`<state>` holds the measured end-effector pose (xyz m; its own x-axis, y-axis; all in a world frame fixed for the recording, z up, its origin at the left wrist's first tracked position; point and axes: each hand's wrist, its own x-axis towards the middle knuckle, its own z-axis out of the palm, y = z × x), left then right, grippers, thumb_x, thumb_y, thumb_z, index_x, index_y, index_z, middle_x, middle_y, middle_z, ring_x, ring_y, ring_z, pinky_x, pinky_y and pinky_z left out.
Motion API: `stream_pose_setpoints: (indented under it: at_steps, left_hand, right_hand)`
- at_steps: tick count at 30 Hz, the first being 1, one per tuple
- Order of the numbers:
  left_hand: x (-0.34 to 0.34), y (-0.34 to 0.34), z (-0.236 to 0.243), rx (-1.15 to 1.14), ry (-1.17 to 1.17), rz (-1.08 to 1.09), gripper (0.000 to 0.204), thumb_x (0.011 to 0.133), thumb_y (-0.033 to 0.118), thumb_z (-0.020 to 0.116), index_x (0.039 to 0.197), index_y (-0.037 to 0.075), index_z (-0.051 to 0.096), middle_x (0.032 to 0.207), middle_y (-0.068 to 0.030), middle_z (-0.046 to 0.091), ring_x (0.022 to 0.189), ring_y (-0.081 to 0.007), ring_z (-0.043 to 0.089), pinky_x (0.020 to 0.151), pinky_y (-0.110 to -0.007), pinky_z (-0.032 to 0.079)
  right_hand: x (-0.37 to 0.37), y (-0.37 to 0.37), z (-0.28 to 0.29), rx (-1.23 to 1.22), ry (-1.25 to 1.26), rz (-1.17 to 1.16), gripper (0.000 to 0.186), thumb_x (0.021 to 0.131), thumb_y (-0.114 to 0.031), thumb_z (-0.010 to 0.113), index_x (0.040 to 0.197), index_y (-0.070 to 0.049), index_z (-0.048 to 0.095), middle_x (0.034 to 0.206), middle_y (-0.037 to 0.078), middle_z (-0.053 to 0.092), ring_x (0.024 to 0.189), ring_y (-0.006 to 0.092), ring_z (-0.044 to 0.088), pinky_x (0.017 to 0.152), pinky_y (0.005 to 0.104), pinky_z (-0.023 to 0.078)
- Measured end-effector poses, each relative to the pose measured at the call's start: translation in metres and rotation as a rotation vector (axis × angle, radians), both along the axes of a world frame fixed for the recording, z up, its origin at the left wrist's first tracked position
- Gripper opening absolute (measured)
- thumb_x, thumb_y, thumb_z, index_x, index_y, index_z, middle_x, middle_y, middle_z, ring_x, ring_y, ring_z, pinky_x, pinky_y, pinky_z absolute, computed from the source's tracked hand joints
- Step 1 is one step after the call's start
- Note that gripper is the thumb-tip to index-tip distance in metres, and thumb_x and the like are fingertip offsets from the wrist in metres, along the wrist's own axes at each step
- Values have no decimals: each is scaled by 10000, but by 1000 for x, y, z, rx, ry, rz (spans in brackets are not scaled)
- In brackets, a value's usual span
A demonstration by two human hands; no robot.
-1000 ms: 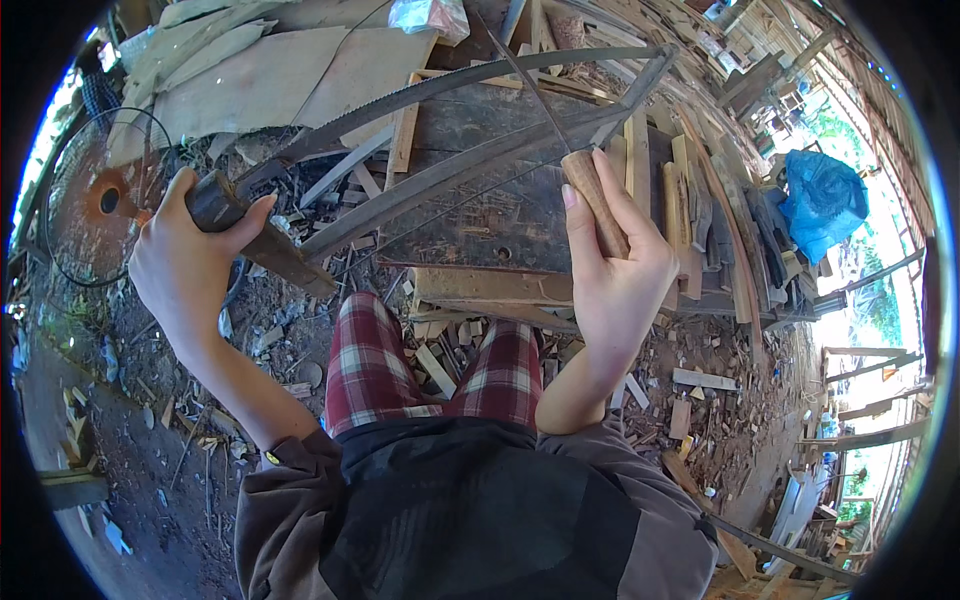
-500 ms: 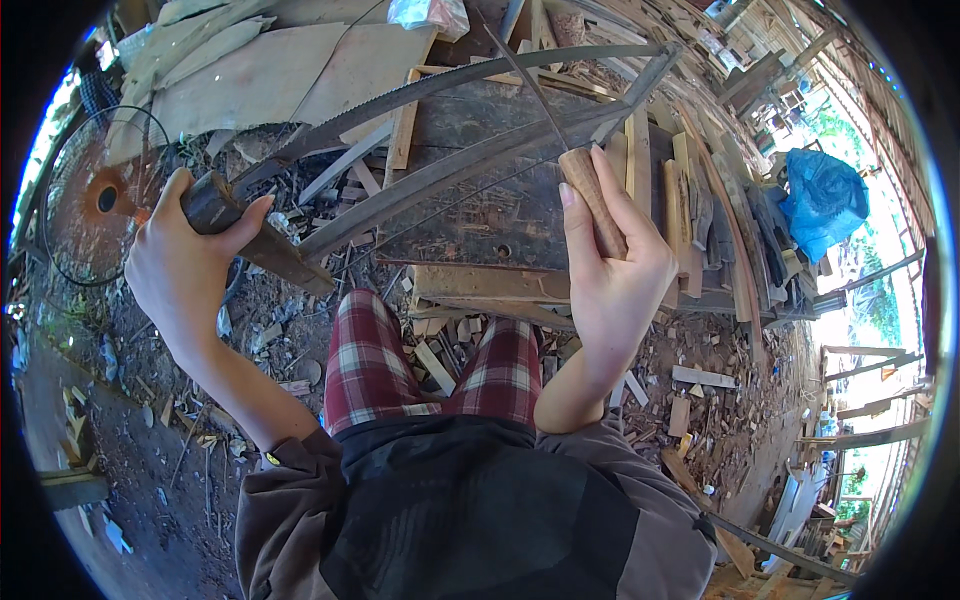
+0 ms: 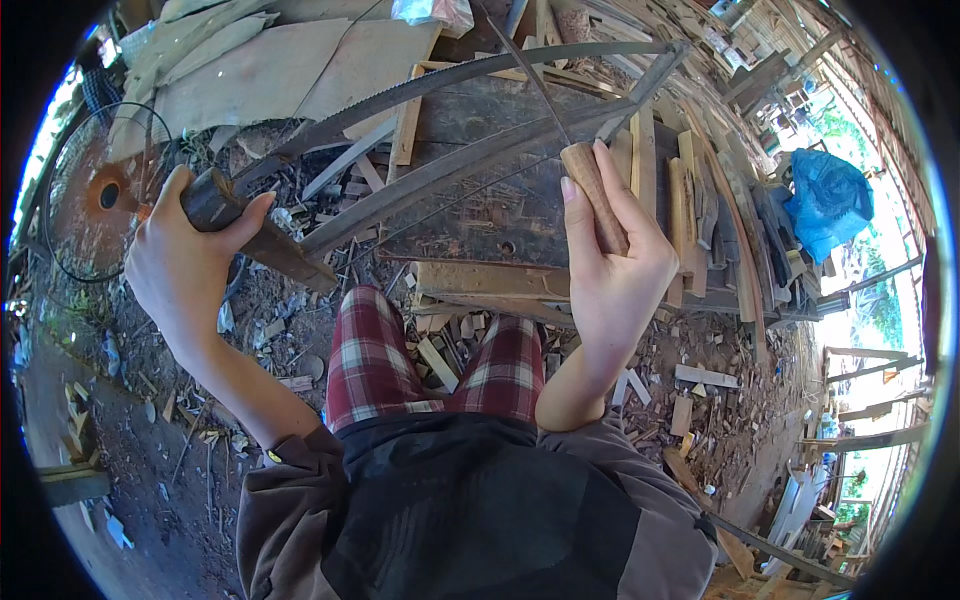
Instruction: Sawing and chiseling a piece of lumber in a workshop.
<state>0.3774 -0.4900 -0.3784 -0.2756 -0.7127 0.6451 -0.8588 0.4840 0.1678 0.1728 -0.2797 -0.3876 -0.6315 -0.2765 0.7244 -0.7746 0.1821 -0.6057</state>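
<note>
In the left hand (image 3: 185,240), the end piece (image 3: 275,245) is dark brown, nearly black at its top; the saw frame (image 3: 440,178) stretching rightward from that grip is dull grey-brown. In the right hand (image 3: 615,260), the handle (image 3: 590,185) is warm tan, and the rod (image 3: 543,98) above it is dark rusty brown. Between the two grips, the bench top (image 3: 460,235) is blackish brown, scuffed with paler marks. Below them come trousers (image 3: 370,345) in maroon plaid (white bands crossing darker ones), then a black shirt (image 3: 470,510) with grey-brown sleeves (image 3: 670,500). Left of the left grip, a fan (image 3: 75,195) is rusty orange; right of the right grip, a bag (image 3: 830,205) is bright blue.
</note>
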Motion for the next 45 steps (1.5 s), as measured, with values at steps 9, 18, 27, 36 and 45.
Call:
stream_pose_setpoints:
  at_steps: [9,18,27,36,45]
  left_hand:
    - [0,1,1,26,-18,8,761,566,644,788,1075,89,675,828,-148,699,788,-324,696,682,-406,538]
    - [-3,0,2,27,-12,3,763,561,635,794,1077,86,676,845,-146,701,798,-317,697,697,-402,539]
    - [-7,0,0,7,6,-32,754,556,635,797,1058,85,677,790,-130,699,766,-309,698,690,-396,542]
    - [3,-3,0,-20,0,-1,748,550,629,804,1049,86,675,737,-109,690,724,-297,696,658,-383,542]
    - [0,4,3,-25,4,-38,709,559,627,803,1015,100,673,680,-92,670,652,-279,686,614,-367,533]
  right_hand:
    - [1,-2,-1,-4,-50,28,332,833,-83,701,1158,-23,668,805,139,683,634,126,639,563,264,483]
    - [4,-2,-3,15,37,1,345,825,-69,703,1165,-24,666,714,107,636,561,108,556,531,275,448]
    - [8,-3,15,84,-27,-45,347,833,-68,701,1175,-27,659,868,140,695,722,113,621,637,263,482]
    - [14,19,9,125,-64,-2,354,842,-58,701,1189,-13,647,979,158,716,849,85,644,738,242,514]
    - [-8,-42,23,119,56,-35,326,842,-105,684,1153,-10,662,782,179,676,645,237,671,570,331,489]
